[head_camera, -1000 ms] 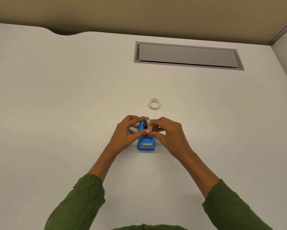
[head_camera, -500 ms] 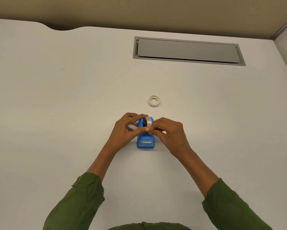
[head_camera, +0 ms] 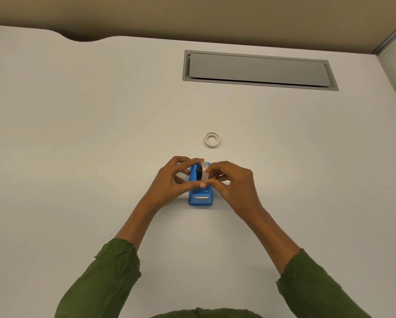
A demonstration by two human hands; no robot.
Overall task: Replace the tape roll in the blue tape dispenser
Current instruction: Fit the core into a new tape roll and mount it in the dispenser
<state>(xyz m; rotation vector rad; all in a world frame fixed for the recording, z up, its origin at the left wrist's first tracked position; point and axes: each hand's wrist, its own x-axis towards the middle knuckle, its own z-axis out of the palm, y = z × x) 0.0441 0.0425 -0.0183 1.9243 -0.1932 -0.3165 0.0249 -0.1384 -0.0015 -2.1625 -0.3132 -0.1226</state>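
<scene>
A small blue tape dispenser (head_camera: pixel 200 199) stands on the white desk (head_camera: pixel 100 157), its metal cutter toward me. A clear tape roll (head_camera: pixel 204 171) on a black hub sits upright in the dispenser's cradle. My left hand (head_camera: pixel 171 180) wraps the dispenser's left side, thumb laid across its front. My right hand (head_camera: pixel 232 182) pinches the roll from the right with thumb and fingers. A second, whitish ring of tape (head_camera: pixel 212 139) lies flat on the desk just beyond the dispenser.
A grey rectangular cable hatch (head_camera: pixel 259 70) is set into the desk at the back right. A partition wall runs along the desk's far edge, and another panel stands at the right.
The clear roll has become visible, seated upright in the dispenser's cradle. Both hands have stayed around it with small finger shifts.
</scene>
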